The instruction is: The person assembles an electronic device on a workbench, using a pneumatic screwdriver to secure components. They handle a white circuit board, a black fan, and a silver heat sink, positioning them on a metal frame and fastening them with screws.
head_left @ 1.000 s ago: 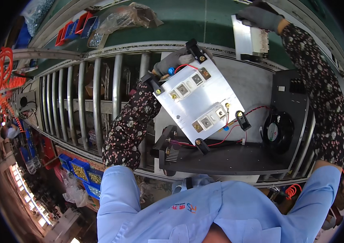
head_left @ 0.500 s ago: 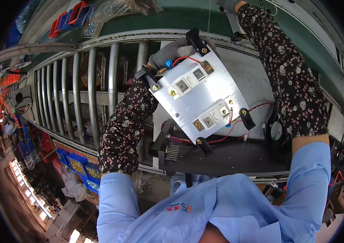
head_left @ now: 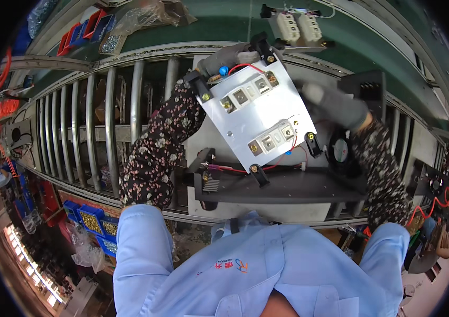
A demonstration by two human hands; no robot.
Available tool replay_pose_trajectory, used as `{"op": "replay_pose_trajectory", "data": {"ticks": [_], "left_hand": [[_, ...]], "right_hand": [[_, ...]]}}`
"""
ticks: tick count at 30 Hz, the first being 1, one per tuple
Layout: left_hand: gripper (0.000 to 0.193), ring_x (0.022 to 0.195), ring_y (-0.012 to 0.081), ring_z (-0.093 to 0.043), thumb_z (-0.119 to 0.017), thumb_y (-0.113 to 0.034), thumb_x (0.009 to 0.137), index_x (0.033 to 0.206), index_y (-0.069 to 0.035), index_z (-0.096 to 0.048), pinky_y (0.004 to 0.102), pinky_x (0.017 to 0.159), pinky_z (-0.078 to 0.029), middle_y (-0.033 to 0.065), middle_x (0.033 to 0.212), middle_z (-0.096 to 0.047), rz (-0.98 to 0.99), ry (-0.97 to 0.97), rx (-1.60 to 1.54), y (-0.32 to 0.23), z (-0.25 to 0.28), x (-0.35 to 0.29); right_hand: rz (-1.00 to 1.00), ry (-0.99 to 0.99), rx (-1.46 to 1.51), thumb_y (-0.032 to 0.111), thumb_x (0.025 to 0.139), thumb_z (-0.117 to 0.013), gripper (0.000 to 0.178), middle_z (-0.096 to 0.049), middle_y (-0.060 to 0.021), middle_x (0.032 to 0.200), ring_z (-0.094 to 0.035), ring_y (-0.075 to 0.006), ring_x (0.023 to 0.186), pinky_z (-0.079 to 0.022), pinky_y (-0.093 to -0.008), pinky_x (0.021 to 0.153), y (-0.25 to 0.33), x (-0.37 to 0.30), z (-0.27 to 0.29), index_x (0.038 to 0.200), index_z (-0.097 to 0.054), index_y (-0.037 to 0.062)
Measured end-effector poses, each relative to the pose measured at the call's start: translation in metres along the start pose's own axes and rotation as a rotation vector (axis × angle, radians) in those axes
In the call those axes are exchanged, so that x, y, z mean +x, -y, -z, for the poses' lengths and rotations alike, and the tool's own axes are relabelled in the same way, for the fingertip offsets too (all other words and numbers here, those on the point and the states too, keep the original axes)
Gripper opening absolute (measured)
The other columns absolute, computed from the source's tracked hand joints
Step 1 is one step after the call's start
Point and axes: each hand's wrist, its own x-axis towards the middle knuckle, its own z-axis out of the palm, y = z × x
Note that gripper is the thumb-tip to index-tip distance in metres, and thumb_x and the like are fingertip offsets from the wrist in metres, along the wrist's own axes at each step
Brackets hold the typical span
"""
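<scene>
My left hand [head_left: 227, 59], in a grey glove, is closed on the far edge of a metal plate [head_left: 261, 119]. The plate is tilted above a black sheet-metal casing [head_left: 277, 189]. White terminal blocks [head_left: 248, 93] sit on it in two rows, and black feet [head_left: 313, 145] stick out at its corners. A blue disc-shaped component [head_left: 223, 71] and a red wire [head_left: 246, 66] show beside my left fingers. My right hand [head_left: 335, 103], also gloved, is just right of the plate. Motion blurs its fingers, and I see nothing held in it.
A round black fan [head_left: 340, 150] sits at the casing's right. Beyond, a second plate with white blocks [head_left: 298, 29] lies on the green surface [head_left: 224, 26]. Metal rollers [head_left: 111, 121] run to the left. Small parts fill blue bins [head_left: 91, 219] at lower left; red bins [head_left: 95, 24] stand far left.
My right hand has come back from the far green surface to beside the plate. The second plate with white blocks now shows there. My left hand keeps its grip.
</scene>
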Motion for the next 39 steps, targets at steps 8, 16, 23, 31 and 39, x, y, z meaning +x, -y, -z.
{"op": "replay_pose_trajectory", "data": {"ticks": [8, 16, 23, 31, 39], "left_hand": [[0.041, 0.1, 0.0169, -0.053, -0.049, -0.031, 0.088, 0.115, 0.0, -0.051, 0.0285, 0.086, -0.042, 0.0084, 0.108, -0.055, -0.026, -0.203, 0.223, -0.008, -0.025, 0.048], [0.038, 0.097, 0.0167, -0.053, -0.046, -0.031, 0.089, 0.114, -0.003, -0.049, 0.0315, 0.081, -0.045, 0.0069, 0.106, -0.055, 0.135, -0.229, -0.219, -0.037, -0.132, 0.022], [0.027, 0.063, 0.0151, -0.058, -0.064, -0.025, 0.078, 0.089, -0.001, -0.06, 0.025, 0.056, -0.048, 0.0062, 0.076, -0.06, 0.079, -0.79, -0.263, 0.0, -0.165, 0.042], [0.032, 0.089, 0.0086, -0.057, -0.043, -0.025, 0.092, 0.114, -0.004, -0.052, 0.0213, 0.077, -0.046, 0.0056, 0.101, -0.061, -0.176, -0.605, -0.337, 0.007, -0.141, 0.046], [0.026, 0.081, 0.0122, -0.057, -0.046, -0.012, 0.09, 0.109, 0.004, -0.052, 0.0241, 0.072, -0.046, 0.0066, 0.092, -0.06, -0.132, -0.808, -0.465, 0.036, -0.149, 0.045]], "right_hand": [[0.045, -0.237, 0.224, 0.043, 0.083, -0.053, 0.065, -0.053, -0.0139, 0.115, -0.053, -0.0182, 0.103, -0.041, -0.029, 0.09, -0.03, -0.059, -0.043, 0.124, -0.041, -0.0061], [0.034, -0.617, 0.175, 0.044, 0.082, -0.056, 0.061, -0.058, -0.013, 0.107, -0.054, -0.0152, 0.098, -0.042, -0.027, 0.085, -0.052, -0.11, -0.015, 0.117, -0.049, -0.0063], [0.15, -0.588, 0.454, 0.048, 0.083, -0.053, 0.068, -0.055, -0.0104, 0.113, -0.054, -0.0136, 0.101, -0.044, -0.0262, 0.085, -0.056, -0.11, -0.03, 0.126, -0.04, -0.0034], [0.132, -0.446, 1.301, 0.056, 0.082, -0.046, 0.072, -0.055, -0.0152, 0.109, -0.056, -0.0279, 0.098, -0.038, -0.0439, 0.094, -0.088, -0.113, -0.055, 0.122, -0.04, -0.0025], [-0.257, -0.565, 0.959, 0.038, 0.086, -0.05, 0.051, -0.051, -0.0045, 0.069, -0.052, -0.0149, 0.059, -0.044, -0.028, 0.053, -0.046, -0.15, -0.057, 0.113, -0.045, -0.0059]]}}
